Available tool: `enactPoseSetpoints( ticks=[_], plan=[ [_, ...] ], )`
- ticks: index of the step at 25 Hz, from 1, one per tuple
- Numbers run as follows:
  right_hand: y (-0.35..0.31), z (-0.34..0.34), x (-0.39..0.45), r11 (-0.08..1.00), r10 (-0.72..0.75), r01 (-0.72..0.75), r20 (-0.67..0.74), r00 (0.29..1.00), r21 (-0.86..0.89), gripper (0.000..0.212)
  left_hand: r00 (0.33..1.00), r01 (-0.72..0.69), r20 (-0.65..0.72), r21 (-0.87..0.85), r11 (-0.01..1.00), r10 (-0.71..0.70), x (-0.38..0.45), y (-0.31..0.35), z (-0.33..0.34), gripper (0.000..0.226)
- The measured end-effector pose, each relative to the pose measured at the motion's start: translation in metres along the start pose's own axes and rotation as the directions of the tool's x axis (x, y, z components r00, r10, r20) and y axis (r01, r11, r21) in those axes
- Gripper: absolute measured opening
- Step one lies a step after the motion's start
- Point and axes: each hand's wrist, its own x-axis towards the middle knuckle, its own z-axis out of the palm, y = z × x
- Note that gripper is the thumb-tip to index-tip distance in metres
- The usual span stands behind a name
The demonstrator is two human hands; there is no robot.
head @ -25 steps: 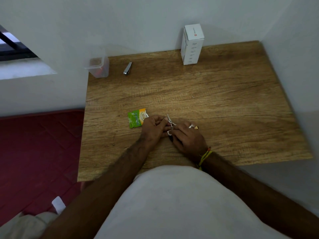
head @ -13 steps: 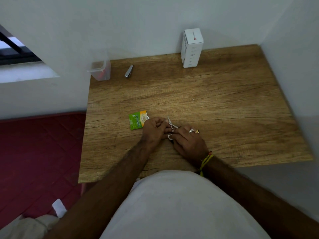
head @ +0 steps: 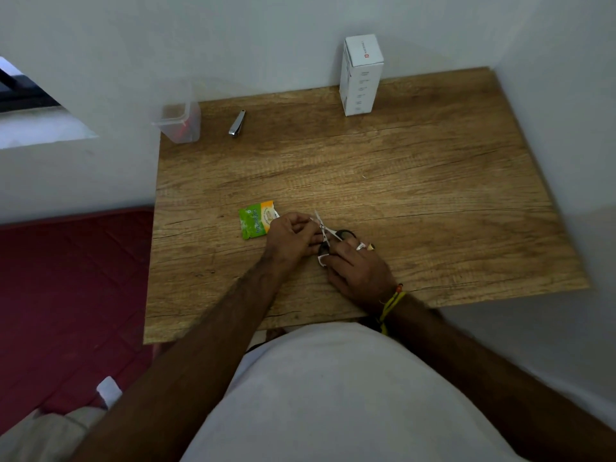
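Since a second ago the scissors (head: 325,232) are opened wider, with a black loop now exposed, so a cut is judged near. They are gripped by the right hand (head: 358,271) over the table's (head: 433,195) near middle, the long axis slanted and the tips pointed away and leftward. The left hand (head: 290,236) is curled at the blades — whether anything is pinched cannot be told.

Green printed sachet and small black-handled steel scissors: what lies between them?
In the head view, the person's left hand lies between the sachet and the scissors.

One each: scissors (head: 328,232), sachet (head: 255,221), clipper (head: 237,123), box (head: 361,75), container (head: 180,123).
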Motion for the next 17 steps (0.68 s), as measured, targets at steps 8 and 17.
enactPoseSetpoints(
  ticks=[8, 17],
  plan=[
    [-0.0005, -0.0061, -0.0035, 0.996, 0.037, -0.041, 0.043, 0.998, 0.082, 0.017, 0.996, -0.086, 0.040, 0.128, 0.988, 0.082, 0.0024, -0.0069, -0.0043, 0.030],
    [-0.0015, -0.0071, -0.0065, 0.990, 0.098, -0.101, 0.031, 0.995, 0.098, 0.014, 0.996, -0.085, 0.019, 0.113, 0.990, 0.083, 0.0029, -0.0059, -0.0028, 0.025]
  ],
)
